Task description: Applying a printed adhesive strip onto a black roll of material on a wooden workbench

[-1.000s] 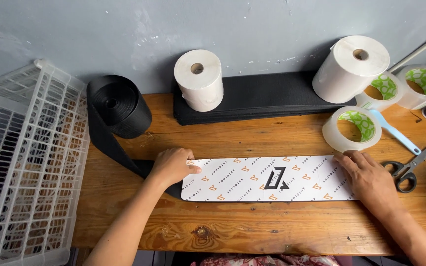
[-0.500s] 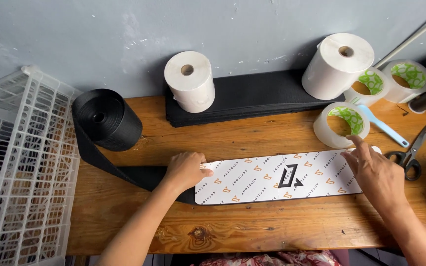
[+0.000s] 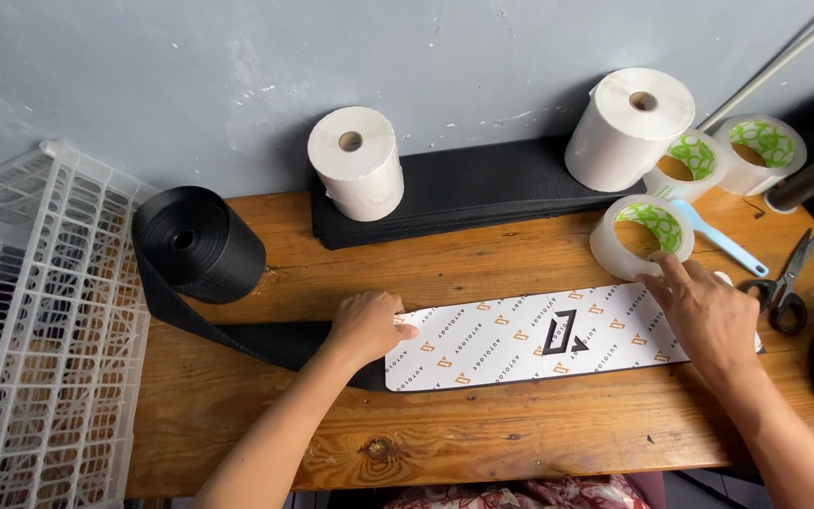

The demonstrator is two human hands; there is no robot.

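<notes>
- White printed label strip (image 3: pixel 539 337) lies lengthwise left to right on the wooden table (image 3: pixel 520 429)
- Left hand (image 3: pixel 366 325) presses fingers together on the strip's left end
- Right hand (image 3: pixel 704 316), fingers spread, flattens the strip's right end, just below the clear tape roll (image 3: pixel 641 236)

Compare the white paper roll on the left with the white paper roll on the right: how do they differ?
The left white roll looks smaller; the right white roll looks larger. The left roll stands apart from other things on the black stack, while the right roll stands at the stack's right end, right beside a clear tape roll. Both are white, have a small core hole and stand by the grey wall.
</notes>
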